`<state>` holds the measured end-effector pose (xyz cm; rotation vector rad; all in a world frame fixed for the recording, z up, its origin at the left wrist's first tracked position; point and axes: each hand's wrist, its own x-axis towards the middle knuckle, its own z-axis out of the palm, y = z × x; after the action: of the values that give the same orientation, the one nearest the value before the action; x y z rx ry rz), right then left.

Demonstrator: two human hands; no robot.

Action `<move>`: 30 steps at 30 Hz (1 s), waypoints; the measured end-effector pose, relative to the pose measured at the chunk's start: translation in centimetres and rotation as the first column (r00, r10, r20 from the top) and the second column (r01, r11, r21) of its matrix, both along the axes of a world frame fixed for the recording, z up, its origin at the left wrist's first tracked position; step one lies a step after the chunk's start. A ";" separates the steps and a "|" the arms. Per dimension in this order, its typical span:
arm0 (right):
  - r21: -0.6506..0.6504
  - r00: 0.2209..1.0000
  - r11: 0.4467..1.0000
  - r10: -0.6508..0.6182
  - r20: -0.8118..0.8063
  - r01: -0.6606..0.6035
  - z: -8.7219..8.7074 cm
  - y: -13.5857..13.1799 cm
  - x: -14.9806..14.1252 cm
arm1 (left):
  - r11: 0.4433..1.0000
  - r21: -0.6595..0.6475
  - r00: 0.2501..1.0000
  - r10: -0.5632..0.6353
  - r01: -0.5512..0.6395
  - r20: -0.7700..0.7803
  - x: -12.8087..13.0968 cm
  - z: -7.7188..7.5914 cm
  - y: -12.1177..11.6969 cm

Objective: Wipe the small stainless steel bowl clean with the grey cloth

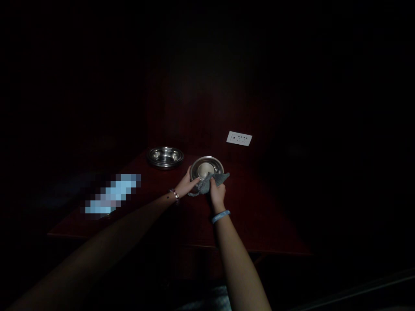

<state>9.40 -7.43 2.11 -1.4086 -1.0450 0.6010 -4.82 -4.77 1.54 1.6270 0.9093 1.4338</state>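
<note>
A steel bowl [207, 165] is tilted up off a dark red table [259, 216], its inside facing me. My left hand [188, 183] grips the bowl's left rim; a beaded bracelet is on that wrist. My right hand [216, 192] is closed on a grey cloth [210, 181] pressed against the bowl's lower rim; a blue band circles that wrist. A second steel bowl [165, 157] rests on the table to the left, behind my left hand.
The room is very dark. A white wall socket plate [239, 138] sits on the dark wall behind the table. A blurred light-blue object [112, 194] lies on the table's left part. The table's near edge runs just below my forearms.
</note>
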 end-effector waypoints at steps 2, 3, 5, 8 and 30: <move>0.016 1.000 1.000 0.005 -0.030 -0.004 -0.1 0.1 0.0 | 0.999 0.041 1.000 -0.016 0.016 -0.016 -0.1 -0.1 0.0; 0.022 0.999 1.000 0.006 -0.040 -0.005 -0.1 0.1 0.0 | 0.999 0.047 0.999 -0.022 0.023 -0.024 -0.1 -0.2 0.0; 0.021 0.999 1.000 0.008 -0.048 -0.007 -0.1 0.1 0.0 | 0.999 0.029 0.999 -0.035 0.036 -0.039 0.0 -0.5 0.0; 0.011 0.999 1.000 0.003 -0.045 -0.003 -0.1 0.1 0.1 | 0.997 -0.005 0.996 -0.075 0.075 -0.039 0.1 -0.8 0.1; 0.068 0.999 0.997 0.038 -0.038 -0.036 0.0 0.2 -0.2 | 0.996 -0.025 0.996 0.089 -0.088 0.012 0.0 0.8 -0.5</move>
<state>9.17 -7.25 2.11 -1.3166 -1.0526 0.6129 -4.86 -5.30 2.38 1.5748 0.9984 1.4864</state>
